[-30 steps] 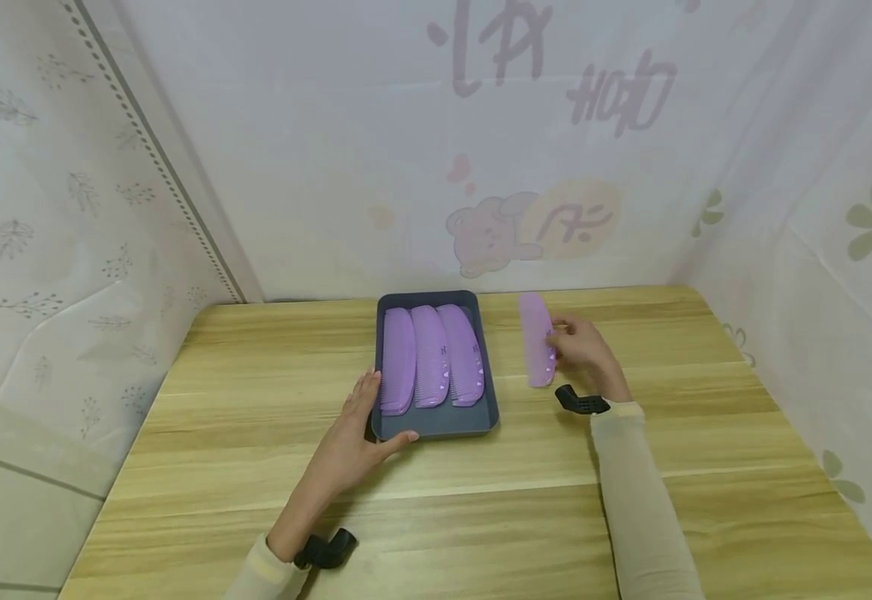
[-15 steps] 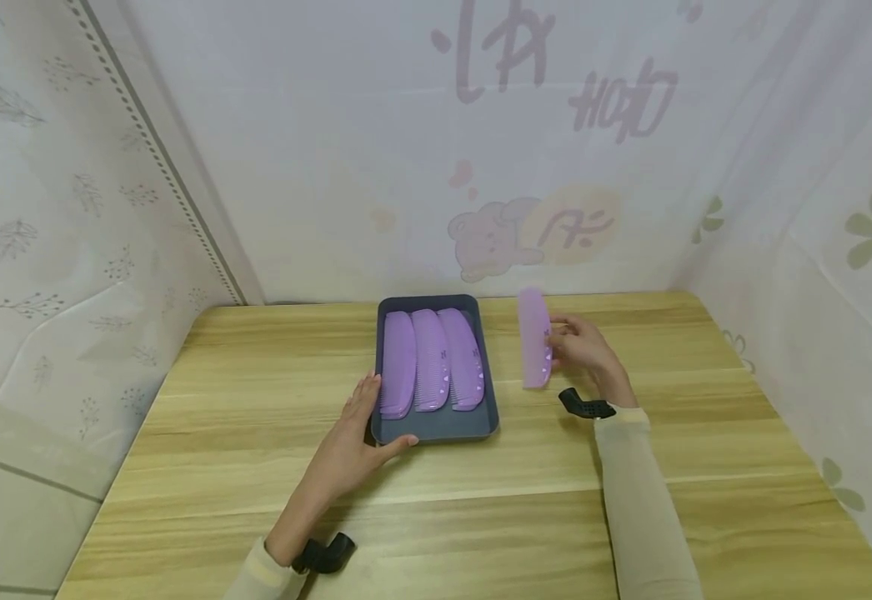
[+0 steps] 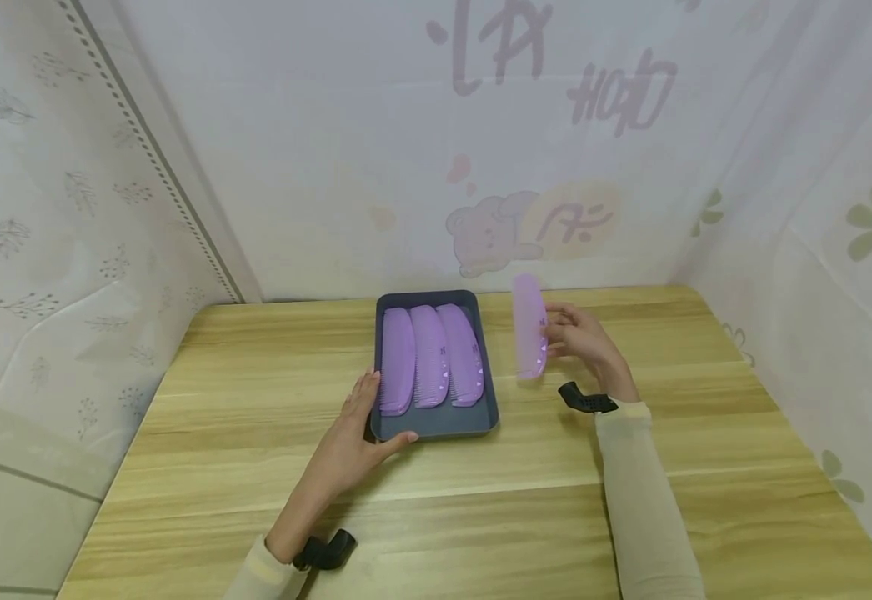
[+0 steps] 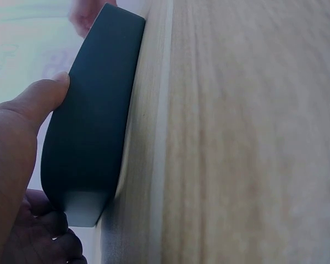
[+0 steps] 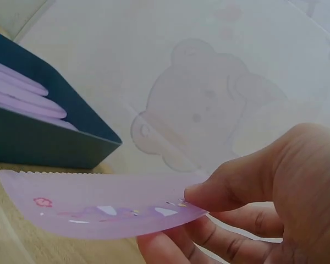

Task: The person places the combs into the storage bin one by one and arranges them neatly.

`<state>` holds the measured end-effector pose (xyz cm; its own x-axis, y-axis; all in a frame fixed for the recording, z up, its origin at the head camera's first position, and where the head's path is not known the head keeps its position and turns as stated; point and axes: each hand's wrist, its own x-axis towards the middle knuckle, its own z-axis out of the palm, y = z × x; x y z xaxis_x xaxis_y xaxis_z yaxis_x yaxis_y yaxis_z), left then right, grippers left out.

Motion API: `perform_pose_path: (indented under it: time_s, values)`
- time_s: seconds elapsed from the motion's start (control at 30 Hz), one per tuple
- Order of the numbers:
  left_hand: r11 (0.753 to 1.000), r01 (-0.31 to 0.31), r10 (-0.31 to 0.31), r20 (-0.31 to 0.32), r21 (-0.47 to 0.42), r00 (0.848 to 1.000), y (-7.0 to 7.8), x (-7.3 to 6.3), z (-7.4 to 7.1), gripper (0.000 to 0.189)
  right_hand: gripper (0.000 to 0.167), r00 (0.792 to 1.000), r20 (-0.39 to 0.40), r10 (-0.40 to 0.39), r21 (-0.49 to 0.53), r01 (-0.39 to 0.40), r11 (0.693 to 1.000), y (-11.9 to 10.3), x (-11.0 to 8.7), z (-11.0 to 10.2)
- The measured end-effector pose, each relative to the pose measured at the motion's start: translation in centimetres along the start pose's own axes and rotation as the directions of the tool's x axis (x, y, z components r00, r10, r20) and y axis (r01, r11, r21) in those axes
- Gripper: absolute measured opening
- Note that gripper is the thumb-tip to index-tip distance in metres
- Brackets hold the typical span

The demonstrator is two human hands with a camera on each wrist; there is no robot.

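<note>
My right hand [image 3: 582, 340] pinches a translucent purple comb [image 3: 529, 329] by its curved back, thumb on one face and fingers beneath. In the right wrist view the comb [image 5: 93, 203] is raised over the table, with a small flower mark and white hearts on it. To its left lies a dark grey tray [image 3: 443, 423] with three purple combs side by side: a left one [image 3: 398, 358], a middle one [image 3: 432, 354] and a right one [image 3: 462, 354]. My left hand [image 3: 349, 446] rests spread at the tray's near left corner, thumb on the near rim, fingers along the left side.
The wood-grain table [image 3: 526, 533] reaches back to a printed cloth backdrop [image 3: 331, 167]. More patterned cloth hangs at the left and right. A black wrist camera [image 3: 326, 550] sits on the left wrist, another black camera [image 3: 586, 400] on the right.
My right hand has lifted the comb from the table and moved it slightly left and away. The left hand and the tray have stayed in place.
</note>
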<state>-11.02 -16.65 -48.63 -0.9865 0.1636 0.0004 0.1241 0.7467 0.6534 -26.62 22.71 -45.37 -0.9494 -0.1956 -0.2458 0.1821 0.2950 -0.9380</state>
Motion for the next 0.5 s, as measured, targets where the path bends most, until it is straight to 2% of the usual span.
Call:
perform_pose_path:
  time_s: [0.27, 0.5]
  values:
    - [1.000, 0.013, -0.013, 0.001, -0.004, 1.000, -0.1, 0.0, 0.0, 0.122, 0.056, 0.999, 0.013, -0.039, 0.011, 0.038, 0.999, -0.7, 0.0, 0.8]
    - [1.000, 0.001, -0.001, -0.001, 0.005, 1.000, 0.0, 0.0, -0.1, 0.121, 0.053, 0.997, 0.021, -0.072, 0.034, 0.071, 0.997, -1.2, -0.1, 1.7]
